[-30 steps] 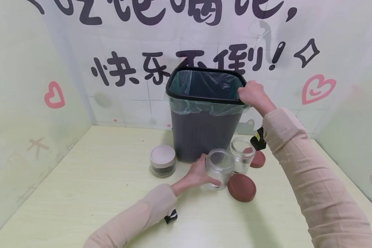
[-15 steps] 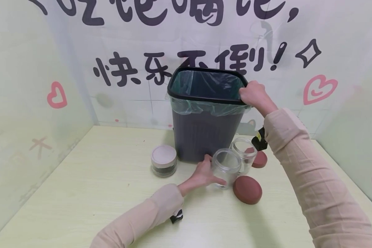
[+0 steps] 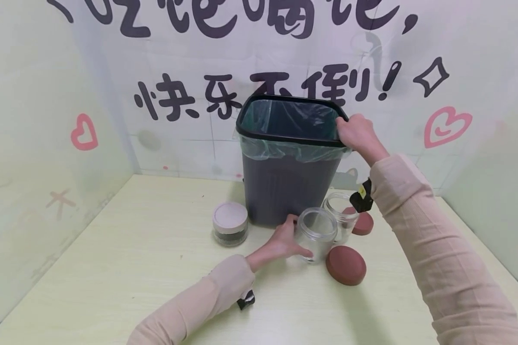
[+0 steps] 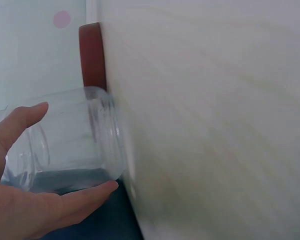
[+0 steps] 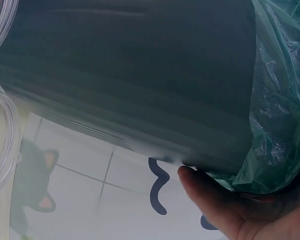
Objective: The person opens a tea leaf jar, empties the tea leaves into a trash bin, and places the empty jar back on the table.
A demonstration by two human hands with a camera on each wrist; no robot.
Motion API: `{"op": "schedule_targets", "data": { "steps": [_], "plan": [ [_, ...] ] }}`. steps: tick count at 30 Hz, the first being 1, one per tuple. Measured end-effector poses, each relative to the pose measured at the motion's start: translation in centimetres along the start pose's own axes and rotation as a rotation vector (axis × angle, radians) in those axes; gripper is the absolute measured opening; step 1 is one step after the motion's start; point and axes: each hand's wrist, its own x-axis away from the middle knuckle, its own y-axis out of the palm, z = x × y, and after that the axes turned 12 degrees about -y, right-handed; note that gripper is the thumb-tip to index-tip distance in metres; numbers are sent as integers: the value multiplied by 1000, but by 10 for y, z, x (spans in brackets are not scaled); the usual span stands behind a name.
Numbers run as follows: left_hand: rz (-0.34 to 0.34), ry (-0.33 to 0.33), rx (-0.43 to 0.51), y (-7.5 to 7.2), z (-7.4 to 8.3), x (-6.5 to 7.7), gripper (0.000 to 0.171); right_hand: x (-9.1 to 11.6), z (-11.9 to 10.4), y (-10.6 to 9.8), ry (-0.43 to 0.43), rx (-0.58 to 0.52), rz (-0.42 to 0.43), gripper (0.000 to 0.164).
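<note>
A grey trash bin [image 3: 290, 184] with a black rim and a green plastic liner [image 5: 285, 100] stands at the middle back. My right hand [image 3: 358, 134] grips its rim at the right corner. In front of the bin, my left hand [image 3: 283, 241] holds a clear, lidless jar [image 3: 317, 235], thumb on the near side and fingers along the far side. The left wrist view shows the jar [image 4: 65, 135] between thumb and fingers, its base at the tabletop. A second clear jar [image 3: 343, 220] stands just behind it, to the right.
A red lid [image 3: 346, 265] lies right of the held jar, another red lid [image 3: 363, 224] behind the second jar. Left of the bin is a lidded jar [image 3: 230, 224] with dark contents. Printed walls [image 3: 177, 158] enclose the pale wooden table [image 3: 155, 268].
My left hand has pushed the jar slightly right, and the nearer red lid has shifted right too. My right hand stays on the bin's rim. The head view has turned slightly.
</note>
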Motion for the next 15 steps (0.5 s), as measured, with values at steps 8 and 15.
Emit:
{"op": "schedule_targets", "data": {
  "steps": [8,15],
  "plan": [
    [-101,39,24,-26,0,1,71,6,2,-3,-23,-93,44,60],
    [-75,134,45,-59,-3,10,55,21,13,-4,-74,-200,96,58]
  ]
}}
